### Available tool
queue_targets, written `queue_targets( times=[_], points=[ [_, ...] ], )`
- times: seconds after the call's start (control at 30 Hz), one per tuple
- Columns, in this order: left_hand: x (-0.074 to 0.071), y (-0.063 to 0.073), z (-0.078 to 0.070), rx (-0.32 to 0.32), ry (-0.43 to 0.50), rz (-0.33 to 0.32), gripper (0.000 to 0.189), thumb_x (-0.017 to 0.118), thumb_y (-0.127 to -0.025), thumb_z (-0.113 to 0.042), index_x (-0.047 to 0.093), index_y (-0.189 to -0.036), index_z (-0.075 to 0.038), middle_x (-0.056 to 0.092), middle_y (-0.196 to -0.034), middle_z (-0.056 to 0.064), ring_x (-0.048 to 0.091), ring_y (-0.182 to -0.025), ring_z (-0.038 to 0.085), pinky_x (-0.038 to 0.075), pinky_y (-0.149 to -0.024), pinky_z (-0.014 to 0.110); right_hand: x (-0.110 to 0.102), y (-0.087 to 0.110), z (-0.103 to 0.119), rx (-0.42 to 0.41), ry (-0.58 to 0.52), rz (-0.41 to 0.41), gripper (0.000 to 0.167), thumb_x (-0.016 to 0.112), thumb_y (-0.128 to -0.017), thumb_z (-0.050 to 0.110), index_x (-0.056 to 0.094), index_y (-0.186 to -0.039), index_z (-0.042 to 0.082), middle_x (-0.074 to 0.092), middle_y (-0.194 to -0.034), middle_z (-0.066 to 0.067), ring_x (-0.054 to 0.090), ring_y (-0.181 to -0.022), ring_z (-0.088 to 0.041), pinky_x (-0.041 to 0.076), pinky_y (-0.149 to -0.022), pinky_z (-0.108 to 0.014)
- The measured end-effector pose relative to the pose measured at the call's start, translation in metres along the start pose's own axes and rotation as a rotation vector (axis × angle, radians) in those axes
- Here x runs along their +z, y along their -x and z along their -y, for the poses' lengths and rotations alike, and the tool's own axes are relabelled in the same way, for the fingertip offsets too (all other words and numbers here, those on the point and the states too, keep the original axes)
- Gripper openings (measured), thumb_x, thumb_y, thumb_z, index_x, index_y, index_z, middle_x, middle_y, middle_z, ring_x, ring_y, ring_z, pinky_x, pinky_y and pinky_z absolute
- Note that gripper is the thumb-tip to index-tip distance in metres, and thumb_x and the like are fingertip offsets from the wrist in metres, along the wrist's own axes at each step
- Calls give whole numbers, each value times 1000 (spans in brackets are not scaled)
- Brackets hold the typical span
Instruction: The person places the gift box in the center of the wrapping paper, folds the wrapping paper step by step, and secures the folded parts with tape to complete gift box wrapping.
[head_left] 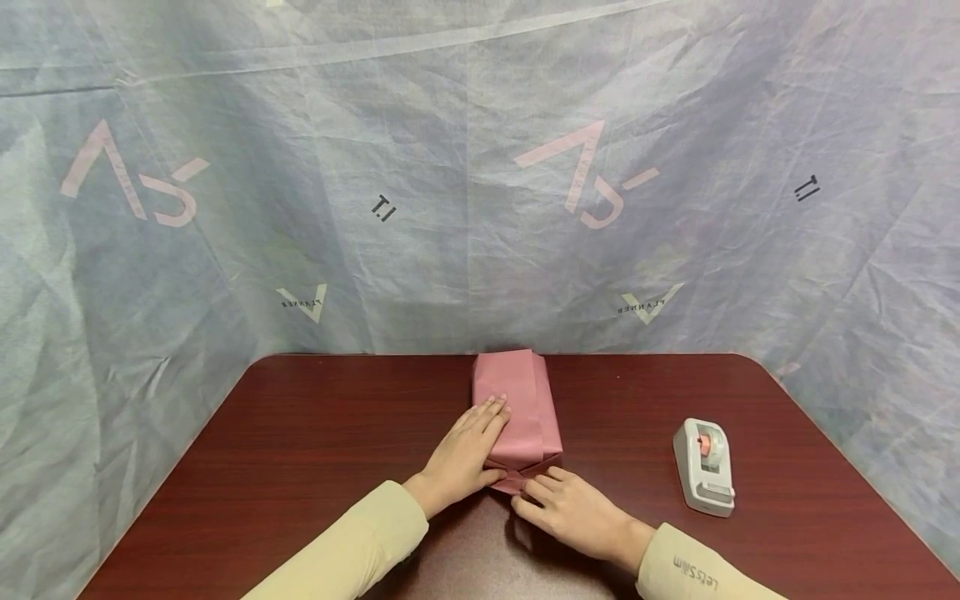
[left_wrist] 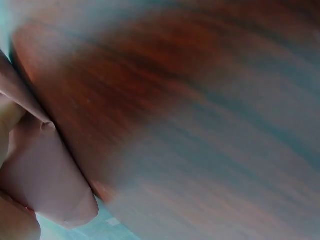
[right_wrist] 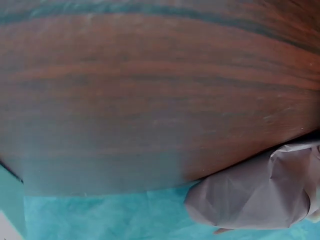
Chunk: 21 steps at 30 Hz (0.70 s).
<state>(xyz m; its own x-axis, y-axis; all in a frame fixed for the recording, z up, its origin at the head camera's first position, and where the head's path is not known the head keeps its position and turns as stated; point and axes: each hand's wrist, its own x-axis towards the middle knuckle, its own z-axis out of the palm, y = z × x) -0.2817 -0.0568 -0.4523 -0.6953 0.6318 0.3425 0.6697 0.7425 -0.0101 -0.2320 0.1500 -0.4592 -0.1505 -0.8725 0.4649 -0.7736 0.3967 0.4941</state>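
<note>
A box-shaped package wrapped in pink paper (head_left: 513, 379) lies lengthwise at the middle of the table, its folded end towards me. My left hand (head_left: 459, 458) rests on the package's left side, fingers stretched over the top and thumb at the near end flap (head_left: 512, 482). With bent fingers, my right hand (head_left: 573, 510) holds the right part of that flap. Creased wrapping paper shows at the edge of the left wrist view (left_wrist: 50, 170) and in the lower right of the right wrist view (right_wrist: 245, 195); the fingers there are mostly cut off.
A white tape dispenser (head_left: 705, 467) with a roll on a reddish core stands to the right on the dark red wooden table (head_left: 337, 417). A grey printed cloth (head_left: 420, 167) hangs behind the table and along its sides.
</note>
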Motion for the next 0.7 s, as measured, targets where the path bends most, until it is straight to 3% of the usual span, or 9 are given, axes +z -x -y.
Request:
queue_targets(
  times=[0.2,0.33,0.57,0.7],
  points=[
    [0,0,0,6,8,-15,85,73,-73,-43,33,-139,-7,29,-148,10,25,-138,22,25,-111,37,2,-3,-3,195,-148,-77,13,65,-80,20,60,-91,13,62,-76,9,59,-68,-6,45,-66,-24],
    [0,1,1,20,11,-25,85,73,-73,-43,34,-139,-6,31,-147,11,26,-138,22,25,-111,37,1,-5,-6,264,-216,-113,11,69,-78,19,62,-85,14,63,-74,9,60,-68,-6,46,-68,-25],
    [1,1,2,55,-42,-59,82,70,-74,-46,37,-137,-5,35,-145,13,31,-136,24,28,-110,37,3,-11,-11,272,-116,-143,6,66,-78,17,61,-74,16,58,-68,8,54,-66,-9,41,-65,-27],
    [1,1,2,69,-72,-70,80,69,-75,-46,39,-136,-3,37,-144,14,34,-134,25,30,-108,38,3,-14,-15,254,-33,-112,11,57,-82,21,58,-73,14,54,-81,2,50,-77,-15,41,-75,-33]
  ],
)
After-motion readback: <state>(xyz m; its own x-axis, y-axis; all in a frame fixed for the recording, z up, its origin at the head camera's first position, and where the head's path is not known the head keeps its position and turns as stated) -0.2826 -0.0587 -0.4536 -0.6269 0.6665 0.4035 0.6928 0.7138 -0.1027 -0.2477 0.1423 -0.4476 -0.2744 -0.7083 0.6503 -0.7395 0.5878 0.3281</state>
